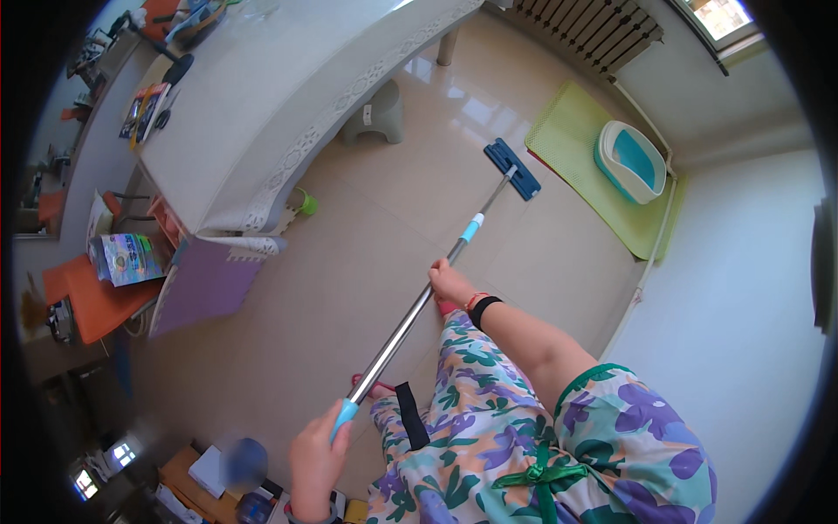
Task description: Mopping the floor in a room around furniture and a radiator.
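A flat mop (397,336) with a silver pole and light-blue grips slants across the middle of the view. Low in the picture, my left hand (317,454) wraps round the light-blue grip at the pole's upper end. Further along, my right hand (451,284) is closed on the bare metal of the pole, with a black band and a red bracelet on that wrist. The mop's dark-blue rectangular head (513,168) lies on the shiny beige tile floor (349,262), close to the edge of a green mat (572,131).
On the mat stands a white and teal litter-box-like tub (630,162). A grey stool (375,115) sits beneath the white-covered table (253,96) at left. A purple foam panel (209,284) and an orange chair (87,297) stand nearby. A radiator (589,31) is at the far wall.
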The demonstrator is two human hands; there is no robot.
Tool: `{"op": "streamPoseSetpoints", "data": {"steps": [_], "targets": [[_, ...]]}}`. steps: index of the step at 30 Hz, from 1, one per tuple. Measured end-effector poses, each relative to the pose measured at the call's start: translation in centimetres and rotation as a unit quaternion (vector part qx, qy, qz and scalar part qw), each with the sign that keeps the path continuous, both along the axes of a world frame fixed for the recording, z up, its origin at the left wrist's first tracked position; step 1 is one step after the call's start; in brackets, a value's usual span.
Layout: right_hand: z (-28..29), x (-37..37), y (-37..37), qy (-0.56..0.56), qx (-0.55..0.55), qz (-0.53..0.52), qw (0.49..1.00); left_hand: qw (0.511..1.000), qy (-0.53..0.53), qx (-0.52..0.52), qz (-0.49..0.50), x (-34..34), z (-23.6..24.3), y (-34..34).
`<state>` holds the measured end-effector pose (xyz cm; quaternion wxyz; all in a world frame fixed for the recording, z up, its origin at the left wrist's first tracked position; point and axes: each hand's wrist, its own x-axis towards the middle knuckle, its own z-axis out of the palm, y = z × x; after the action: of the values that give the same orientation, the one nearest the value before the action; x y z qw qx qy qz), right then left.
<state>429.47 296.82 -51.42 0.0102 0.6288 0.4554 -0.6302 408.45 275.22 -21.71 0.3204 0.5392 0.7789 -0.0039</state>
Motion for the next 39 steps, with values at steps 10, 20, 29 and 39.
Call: {"op": "streamPoseSetpoints", "data": {"steps": [10, 20, 29, 39], "targets": [[0.5, -23.8, -25.9, 0.097, -0.113, 0.267, 0.952, 0.941, 0.033, -0.160, 0.295, -16.1, 5.5, -26.2], [7.3, -37.2, -48.9, 0.187, -0.277, 0.454, 0.826, 0.837, 0.111, -0.321, 0.430, -23.5, 14.1, -47.9], [3.6, -35.9, -41.7, 0.237, 0.056, 0.448, 0.860, 0.933, 0.084, -0.155, 0.314, -28.9, 8.6, -42.7], [-7.7, -16.1, -16.5, -0.072, 0.202, 0.224, 0.951, 0.939, -0.114, -0.207, 0.250, -18.0, -8.0, -16.7]]}}
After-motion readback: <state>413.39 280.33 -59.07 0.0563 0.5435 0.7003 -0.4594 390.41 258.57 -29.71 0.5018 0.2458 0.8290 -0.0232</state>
